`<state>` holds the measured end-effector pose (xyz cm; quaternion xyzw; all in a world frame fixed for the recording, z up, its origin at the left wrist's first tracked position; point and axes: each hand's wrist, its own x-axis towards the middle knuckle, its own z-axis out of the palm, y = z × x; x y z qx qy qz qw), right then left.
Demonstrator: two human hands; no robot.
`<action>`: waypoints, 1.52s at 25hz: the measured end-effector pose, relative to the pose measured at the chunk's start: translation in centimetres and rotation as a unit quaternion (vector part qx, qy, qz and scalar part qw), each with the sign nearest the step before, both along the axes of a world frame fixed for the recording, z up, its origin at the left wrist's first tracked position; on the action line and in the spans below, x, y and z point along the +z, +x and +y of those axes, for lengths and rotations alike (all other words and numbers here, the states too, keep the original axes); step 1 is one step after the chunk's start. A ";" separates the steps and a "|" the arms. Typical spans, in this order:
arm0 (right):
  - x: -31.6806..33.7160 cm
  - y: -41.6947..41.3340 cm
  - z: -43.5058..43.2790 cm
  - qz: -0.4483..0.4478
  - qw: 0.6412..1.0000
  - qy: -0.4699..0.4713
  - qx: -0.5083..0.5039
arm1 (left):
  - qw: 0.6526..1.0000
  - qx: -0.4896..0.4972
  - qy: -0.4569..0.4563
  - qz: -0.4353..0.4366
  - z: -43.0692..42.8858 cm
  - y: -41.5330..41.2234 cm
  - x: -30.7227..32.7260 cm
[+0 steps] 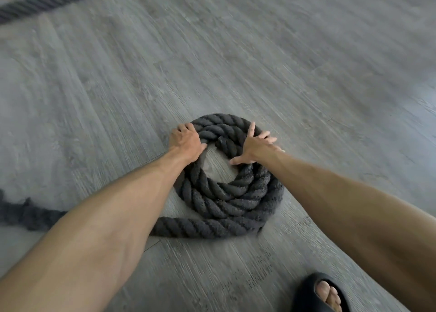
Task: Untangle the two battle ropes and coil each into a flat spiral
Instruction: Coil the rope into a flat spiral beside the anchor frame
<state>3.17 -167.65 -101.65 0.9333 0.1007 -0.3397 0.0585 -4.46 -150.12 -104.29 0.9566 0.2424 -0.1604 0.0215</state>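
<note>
battle rope, thick, dark and twisted, lies on the grey wood-grain floor in a flat spiral of a few turns, with a bare patch of floor showing in its centre. its loose tail runs from the near edge of the coil off to the left, passing under the left forearm, and looks blurred there. the left hand rests on the far-left part of the coil, fingers curled over the outer turn, gripping it. the right hand lies flat on the far-right part of the coil with fingers spread wide, pressing down rather than grasping; its thumb points in toward the centre gap. both bare forearms reach in from the near edge. a second rope crosses the far-left corner of the floor, well apart from the coil. a foot in a dark slide sandal stands at the near right.
</note>
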 end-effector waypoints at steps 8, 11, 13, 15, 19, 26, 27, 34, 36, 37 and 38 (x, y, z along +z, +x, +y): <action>-0.5 -0.3 3.5 -0.010 1.000 -0.016 0.023 | 0.975 0.181 -0.099 0.078 3.9 -4.2 0.2; -0.5 0.2 3.3 -0.026 0.992 -0.004 0.123 | 0.988 0.085 -0.084 0.097 3.3 -4.0 2.0; -0.2 0.9 3.3 -0.026 0.977 0.004 0.211 | 0.993 -0.035 -0.092 0.062 2.5 -2.5 3.3; 0.1 1.4 3.5 -0.029 0.960 0.004 0.280 | 0.987 -0.081 -0.116 0.070 1.8 -1.2 3.6; -0.1 1.4 3.4 -0.045 0.933 0.031 0.356 | 0.988 -0.060 -0.129 0.053 1.0 -1.8 1.7; -0.5 -0.7 1.7 -0.043 0.993 0.004 0.111 | 0.993 0.051 -0.107 -0.022 0.9 -3.6 1.6; -0.6 -1.0 1.7 -0.036 0.996 -0.006 0.079 | 0.992 0.069 -0.105 -0.021 1.0 -3.9 1.7; -0.3 -2.4 5.3 0.005 0.996 -0.039 -0.081 | 0.985 0.150 -0.080 -0.006 3.9 -7.2 1.3; -0.3 -2.7 6.0 -0.009 0.999 -0.015 -0.046 | 0.974 0.183 -0.116 0.063 5.1 -7.3 1.8; -0.4 -2.7 6.2 -0.019 1.000 -0.005 -0.016 | 0.968 0.194 -0.130 0.095 5.6 -7.1 2.1; -0.4 -2.6 6.2 -0.027 0.999 0.002 0.019 | 0.966 0.187 -0.139 0.113 6.0 -6.9 2.1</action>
